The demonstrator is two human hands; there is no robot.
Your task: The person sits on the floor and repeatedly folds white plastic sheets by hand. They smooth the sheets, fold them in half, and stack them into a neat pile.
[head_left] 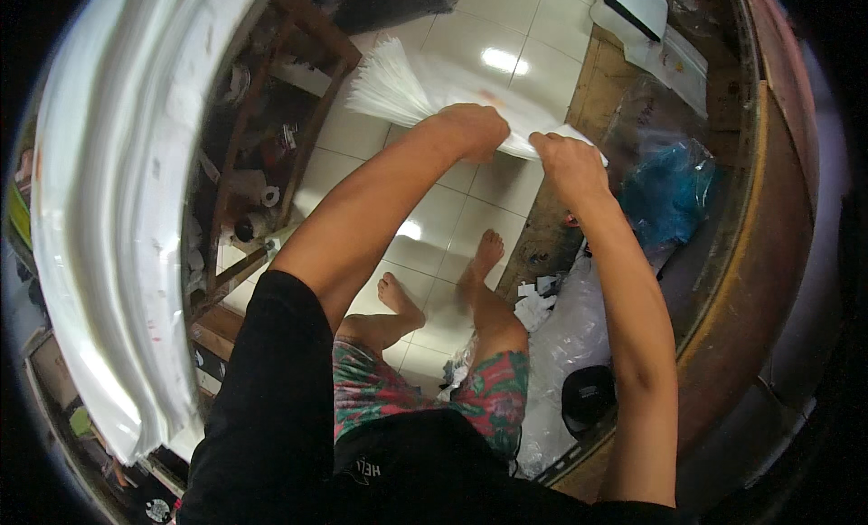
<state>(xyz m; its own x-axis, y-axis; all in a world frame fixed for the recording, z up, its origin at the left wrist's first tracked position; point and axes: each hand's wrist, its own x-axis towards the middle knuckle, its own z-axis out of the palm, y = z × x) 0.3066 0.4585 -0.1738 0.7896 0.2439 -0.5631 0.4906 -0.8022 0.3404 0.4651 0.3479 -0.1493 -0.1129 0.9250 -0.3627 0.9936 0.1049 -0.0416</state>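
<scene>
Held item: a bundle of thin, glossy white sheets, plastic film by the look of it (429, 91), off the floor, out in front of the body. Far left end splayed into a fan of many layers; right end drawn narrow.

Left hand (479, 132): closed on the near edge of the bundle, about mid-length. Right hand (565, 163): gripping the narrow end, thumb on top; fingers beneath hidden. The 2 hands sit just beside each other, not touching. Judgement: the 2 close grips keep slippery layers together, while the fan opens where nothing pinches it. Cannot tell whether the right end touches the brown wooden board (588, 82) below it.

Outward, right: on the board side, a clear plastic bag with blue material inside (669, 186); nearer the body, crumpled clear plastic film (570, 335), small white scraps (535, 310) and a black cap-like item (588, 398).

Outward, left: a tall, wavy stack of white sheets (117, 217), close to the camera, beside a brown wooden shelf frame (312, 32) of small items. Laid flat together, probably so the limp layers support one another.

Below: pale glossy tiled floor (429, 227), 2 bare feet on it.
</scene>
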